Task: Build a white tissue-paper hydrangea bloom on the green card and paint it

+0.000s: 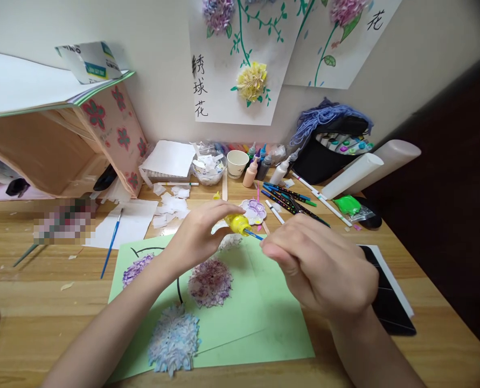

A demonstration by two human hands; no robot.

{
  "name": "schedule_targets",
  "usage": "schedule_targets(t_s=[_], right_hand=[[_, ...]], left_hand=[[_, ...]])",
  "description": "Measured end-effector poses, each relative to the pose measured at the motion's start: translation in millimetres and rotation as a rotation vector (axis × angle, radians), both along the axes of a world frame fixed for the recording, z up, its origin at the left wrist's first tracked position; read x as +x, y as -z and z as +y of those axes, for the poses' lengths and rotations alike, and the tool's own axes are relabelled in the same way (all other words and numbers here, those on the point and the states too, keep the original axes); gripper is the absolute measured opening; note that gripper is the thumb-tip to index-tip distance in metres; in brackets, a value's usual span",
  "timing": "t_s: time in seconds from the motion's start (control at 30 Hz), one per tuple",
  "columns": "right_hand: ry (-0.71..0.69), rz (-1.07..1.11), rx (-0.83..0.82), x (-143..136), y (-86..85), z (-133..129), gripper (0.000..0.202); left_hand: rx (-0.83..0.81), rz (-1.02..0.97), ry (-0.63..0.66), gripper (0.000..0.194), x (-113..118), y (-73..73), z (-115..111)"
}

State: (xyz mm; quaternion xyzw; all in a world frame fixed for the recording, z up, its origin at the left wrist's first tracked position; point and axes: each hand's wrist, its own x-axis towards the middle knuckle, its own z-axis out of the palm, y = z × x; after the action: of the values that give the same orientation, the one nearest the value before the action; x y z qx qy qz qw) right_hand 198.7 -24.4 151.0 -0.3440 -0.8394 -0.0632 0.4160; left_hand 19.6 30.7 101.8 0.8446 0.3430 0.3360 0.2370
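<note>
My left hand [207, 229] holds a small yellow bottle [238, 223] between thumb and fingers, tilted toward the right. My right hand [320, 264] is closed around a thin blue stick [254, 235], whose far end meets the mouth of the bottle. Both hands are above a green sheet [259, 323]. On the sheet are a blue paper flower [174, 339], a pinkish-purple one [210, 282], a purple one [138, 269] partly behind my left forearm, and a whitish one [230, 242] just below the bottle. Black curved lines are drawn on the sheet.
Behind the hands are a flower-shaped palette [253, 212], several pens [292, 198], paint bottles [250, 173], a paper cup [237, 163] and a bowl of scraps [209, 168]. A blue brush [112, 240] lies left; a black tablet-like object [389, 296] lies right.
</note>
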Motion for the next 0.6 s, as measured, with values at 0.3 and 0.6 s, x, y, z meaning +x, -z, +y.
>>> schedule_targets(t_s=[0.3,0.6], right_hand=[[0.016,0.118,0.043,3.7,-5.5,-0.3,0.028],[-0.015,-0.148,0.112,2.3,2.7,2.6,0.021]], left_hand=[[0.034,0.007,-0.034,0.034,-0.4,2.2,1.5],[0.061,-0.007,-0.058,0.03,-0.1,3.9,2.3]])
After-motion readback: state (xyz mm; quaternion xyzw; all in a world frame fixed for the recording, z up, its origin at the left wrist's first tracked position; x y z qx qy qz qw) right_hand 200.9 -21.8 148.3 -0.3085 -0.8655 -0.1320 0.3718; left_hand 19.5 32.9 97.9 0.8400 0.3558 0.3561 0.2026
